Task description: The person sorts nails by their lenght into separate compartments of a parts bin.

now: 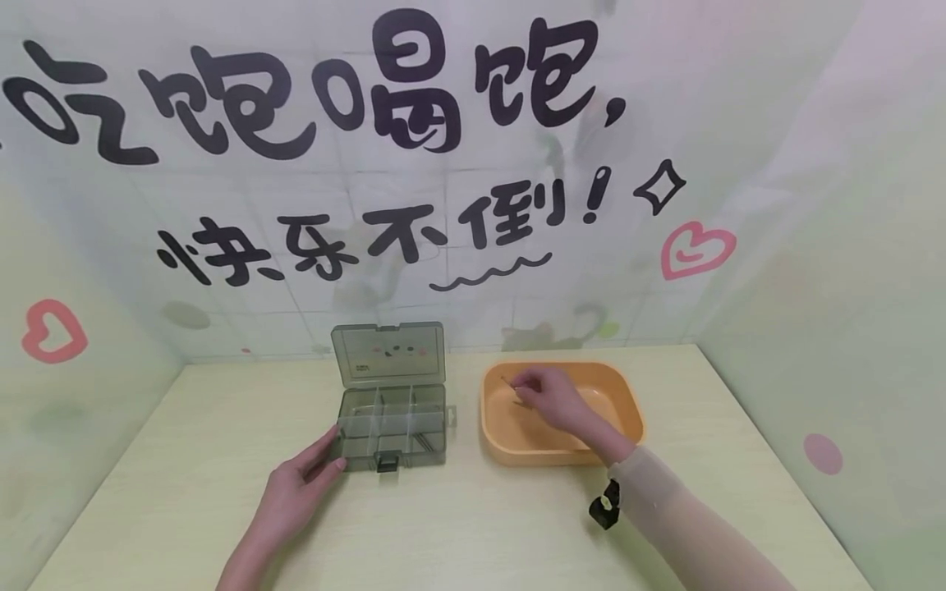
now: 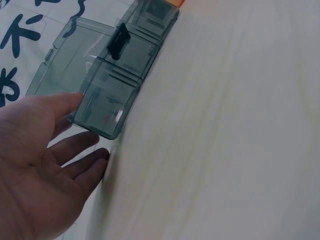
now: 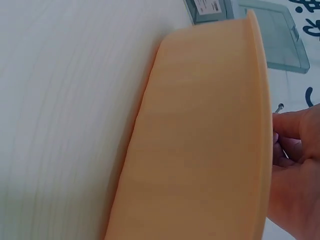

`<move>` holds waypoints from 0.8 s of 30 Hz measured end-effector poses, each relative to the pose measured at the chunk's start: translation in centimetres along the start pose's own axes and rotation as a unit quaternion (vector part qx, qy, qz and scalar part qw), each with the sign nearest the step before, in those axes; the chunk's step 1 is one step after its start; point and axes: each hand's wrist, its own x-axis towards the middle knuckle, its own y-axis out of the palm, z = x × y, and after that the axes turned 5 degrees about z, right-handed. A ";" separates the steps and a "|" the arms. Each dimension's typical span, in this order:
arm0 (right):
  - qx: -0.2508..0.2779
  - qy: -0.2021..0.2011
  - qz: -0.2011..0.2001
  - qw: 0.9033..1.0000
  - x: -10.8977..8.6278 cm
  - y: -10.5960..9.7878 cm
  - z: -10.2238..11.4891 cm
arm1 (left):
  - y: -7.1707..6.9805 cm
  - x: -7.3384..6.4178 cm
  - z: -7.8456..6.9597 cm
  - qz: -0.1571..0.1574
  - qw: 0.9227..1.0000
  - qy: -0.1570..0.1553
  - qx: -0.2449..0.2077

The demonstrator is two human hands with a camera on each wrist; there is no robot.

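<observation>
Our right hand (image 1: 550, 398) pinches a thin metal piece (image 1: 506, 381) above the orange tray (image 1: 532, 456), our loosely spread left hand (image 1: 299, 488) touches the gray box (image 1: 362, 463) at its left edge, and table (image 1: 467, 439) separates box from tray.

The head view looks forward and downward from above the near side of the tabletop (image 1: 473, 529). It stands upright and farthest back, covering the compartment box (image 1: 432, 456), orange tray (image 1: 525, 455), left hand (image 1: 296, 486), right hand (image 1: 553, 400) and lettered back wall (image 1: 502, 316).

The left wrist view sits low and close to the left hand, rolled heavily, facing the box's front; the back wall falls upper left. The right wrist view is rolled the opposite way, close against the tray's outer side, with the right hand at the frame's right edge.

All three views share the box and tray, the latter barely entering the left wrist view's top edge.
</observation>
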 end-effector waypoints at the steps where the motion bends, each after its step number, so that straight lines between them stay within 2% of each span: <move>1: -0.001 -0.002 0.000 1.000 0.0 0.1 0.2 | 0.0 0.0 0.0 0.000 1.000 -0.001 0.001; 7: -0.027 -0.030 0.003 0.999 0.1 0.7 1.2 | -0.1 -0.1 0.0 0.003 1.000 -0.007 0.003; 16: -0.011 -0.067 0.013 0.998 0.3 1.9 2.7 | -0.1 0.1 0.0 0.006 1.000 -0.004 -0.004; 24: -0.010 -0.067 0.039 0.997 0.0 3.3 4.0 | -0.1 0.0 0.1 0.001 1.000 0.007 -0.006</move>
